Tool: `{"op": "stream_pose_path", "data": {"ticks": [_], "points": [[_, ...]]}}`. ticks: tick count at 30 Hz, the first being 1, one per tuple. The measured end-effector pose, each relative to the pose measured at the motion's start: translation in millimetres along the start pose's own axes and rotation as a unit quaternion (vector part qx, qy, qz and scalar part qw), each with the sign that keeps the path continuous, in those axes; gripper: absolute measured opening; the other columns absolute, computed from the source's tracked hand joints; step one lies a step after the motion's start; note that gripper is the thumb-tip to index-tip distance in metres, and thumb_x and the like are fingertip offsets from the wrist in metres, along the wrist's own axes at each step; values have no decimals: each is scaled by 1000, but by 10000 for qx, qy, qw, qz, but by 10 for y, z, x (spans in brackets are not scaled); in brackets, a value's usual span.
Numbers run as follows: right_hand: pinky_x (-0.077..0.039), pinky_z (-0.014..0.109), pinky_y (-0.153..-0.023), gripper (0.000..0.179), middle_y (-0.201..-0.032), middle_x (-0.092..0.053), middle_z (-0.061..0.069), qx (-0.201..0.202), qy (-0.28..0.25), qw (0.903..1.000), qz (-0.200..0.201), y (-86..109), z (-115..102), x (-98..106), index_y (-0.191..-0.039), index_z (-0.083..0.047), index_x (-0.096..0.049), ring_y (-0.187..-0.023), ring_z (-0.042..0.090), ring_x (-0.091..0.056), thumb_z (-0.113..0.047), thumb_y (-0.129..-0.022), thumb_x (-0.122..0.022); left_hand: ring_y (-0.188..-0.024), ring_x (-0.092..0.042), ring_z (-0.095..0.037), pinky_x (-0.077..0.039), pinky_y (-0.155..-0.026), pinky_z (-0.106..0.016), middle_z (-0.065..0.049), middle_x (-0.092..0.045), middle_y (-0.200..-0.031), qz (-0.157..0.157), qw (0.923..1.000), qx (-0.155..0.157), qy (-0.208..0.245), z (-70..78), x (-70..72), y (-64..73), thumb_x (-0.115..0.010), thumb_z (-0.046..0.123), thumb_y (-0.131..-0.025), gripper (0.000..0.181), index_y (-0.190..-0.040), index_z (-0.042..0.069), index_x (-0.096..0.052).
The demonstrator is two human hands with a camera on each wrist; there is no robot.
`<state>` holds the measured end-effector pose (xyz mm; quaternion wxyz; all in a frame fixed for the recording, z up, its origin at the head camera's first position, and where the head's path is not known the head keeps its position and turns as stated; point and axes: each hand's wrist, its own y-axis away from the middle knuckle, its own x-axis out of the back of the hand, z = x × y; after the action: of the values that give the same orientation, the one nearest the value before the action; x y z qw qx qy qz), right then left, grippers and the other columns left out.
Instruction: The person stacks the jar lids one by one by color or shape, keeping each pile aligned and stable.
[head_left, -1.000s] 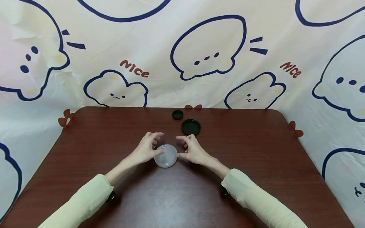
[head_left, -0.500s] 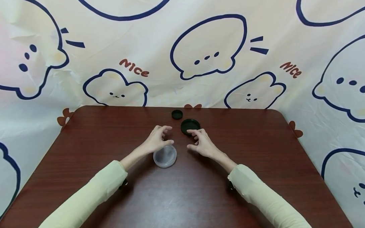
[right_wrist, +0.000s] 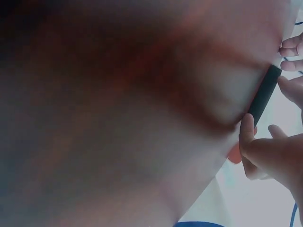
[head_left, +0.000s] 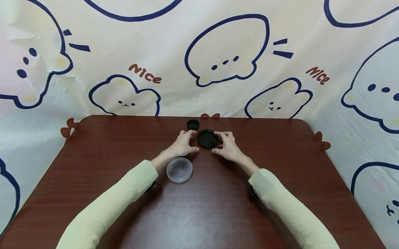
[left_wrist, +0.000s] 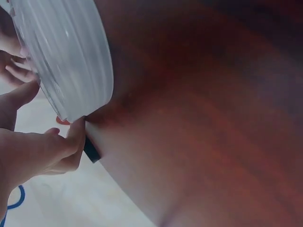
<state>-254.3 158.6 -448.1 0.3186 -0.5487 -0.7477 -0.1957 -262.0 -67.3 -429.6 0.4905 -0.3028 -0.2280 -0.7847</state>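
A large dark round lid-like disc (head_left: 207,139) with a raised rim lies at the far middle of the table. My left hand (head_left: 183,144) is at its left side, thumb and fingers spread and curved, with a small gap. On the other side my right hand (head_left: 229,147) curves its thumb and fingers around the right edge; whether the fingertips touch it I cannot tell. Nearer the person stands a clear round plastic container (head_left: 179,170), also large in the left wrist view (left_wrist: 71,56). The right wrist view shows the dark disc (right_wrist: 265,94) edge-on by the right hand.
A smaller dark round disc (head_left: 193,124) lies near the back edge, just beyond the left fingertips. The brown wooden table (head_left: 189,219) meets a cartoon-printed cloth (head_left: 175,46) behind and at both sides.
Both hands have moved away from the clear container, forward to the large dark disc, one on each side. The container and both discs have stayed in place.
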Motion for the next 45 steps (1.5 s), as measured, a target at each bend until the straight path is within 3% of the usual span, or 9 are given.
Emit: {"op": "stream_pose_path", "data": {"ticks": [5,13,20,28,32,35,40,45], "points": [[-47,40,-89,74,-142,-25,23,-187,-45,9995,-254,-140,-1,43,-147,-5,-36,-113,34,-39,-9,-84,-75,-122,-35,-42,-36,-98,-51,-27,-33,-139,-112,9997,-4,-218,53,-1,-98,-74,13,-86,72,-145,-1,-35],[-45,40,-90,78,-140,-29,23,-292,107,9976,-614,-246,-18,47,-149,-5,-33,-112,35,-39,-11,-84,-76,-123,-34,-42,-36,-100,-51,-26,-34,-141,-135,9991,104,-376,95,-31,-174,-77,11,-83,77,-146,-1,-34],[-43,41,-89,79,-140,-30,23,-565,51,9965,-610,-292,-11,61,-149,-4,-34,-114,33,-34,-12,-83,-76,-130,-32,-43,-34,-104,-50,-26,-31,-146,-274,9979,228,-541,157,-85,-255,-75,14,-85,79,-149,-1,-30],[-37,47,-98,79,-137,-34,24,-590,267,9953,-723,-342,-6,60,-148,-1,-35,-120,36,-33,-13,-82,-78,-125,-34,-45,-39,-100,-50,-28,-31,-143,-108,9976,507,-462,184,-155,-329,-72,14,-87,74,-148,-3,-32],[-36,48,-99,79,-137,-35,24,-538,274,9955,-732,-345,7,65,-148,0,-35,-119,36,-34,-13,-82,-78,-124,-34,-40,-36,-101,-49,-25,-40,-139,-100,9969,377,-689,178,-164,-360,-74,14,-86,72,-144,-5,-37],[-37,47,-98,79,-135,-36,24,-485,248,9960,-708,-337,15,68,-147,0,-36,-116,36,-36,-13,-82,-78,-124,-34,-39,-34,-102,-49,-25,-42,-139,-116,9965,349,-748,195,-154,-357,-75,13,-85,71,-143,-6,-39],[-41,46,-94,78,-133,-37,25,-403,237,9965,-692,-317,45,62,-146,2,-37,-111,35,-42,-14,-82,-79,-127,-32,-43,-37,-102,-49,-28,-33,-142,-172,9962,528,-664,223,-143,-310,-75,13,-85,74,-145,-5,-35],[-42,45,-92,81,-134,-37,24,-383,137,9973,-613,-293,38,64,-147,1,-35,-109,34,-42,-15,-81,-79,-126,-33,-43,-37,-101,-48,-27,-33,-142,-93,9972,462,-588,214,-146,-299,-75,13,-85,75,-146,-5,-35]]}}
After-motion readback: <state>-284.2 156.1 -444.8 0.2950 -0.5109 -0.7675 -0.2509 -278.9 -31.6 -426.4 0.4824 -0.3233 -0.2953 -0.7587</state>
